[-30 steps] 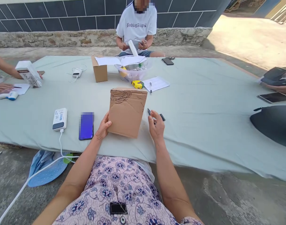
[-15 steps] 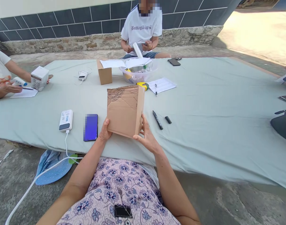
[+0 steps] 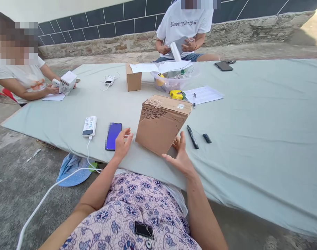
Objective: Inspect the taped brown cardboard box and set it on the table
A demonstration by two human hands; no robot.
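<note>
A brown cardboard box [image 3: 160, 130], with black scribbled lines near its upper left corner, is tilted over the table in front of me. My right hand [image 3: 181, 156] grips its lower right corner, thumb at the bottom edge and the other fingers partly hidden behind the side. Apart from the box on its left, my left hand [image 3: 123, 143] is open and empty, fingers slightly bent, beside a phone [image 3: 113, 137] with a blue screen. An uncapped black marker [image 3: 193, 137] and its cap [image 3: 206, 138] lie right of my right hand.
A white power bank [image 3: 89, 126] with a cable lies left. Farther back are a small carton [image 3: 134, 81], a plastic basin [image 3: 166, 83], a yellow tape measure [image 3: 177, 94] and a printed sheet [image 3: 206, 95] with a pen. Two people sit at the cloth-covered table [image 3: 252, 139].
My left hand has let go of the box and moved off to its left. The box has turned and tilted, now showing its top face with a label. The view has shifted left.
</note>
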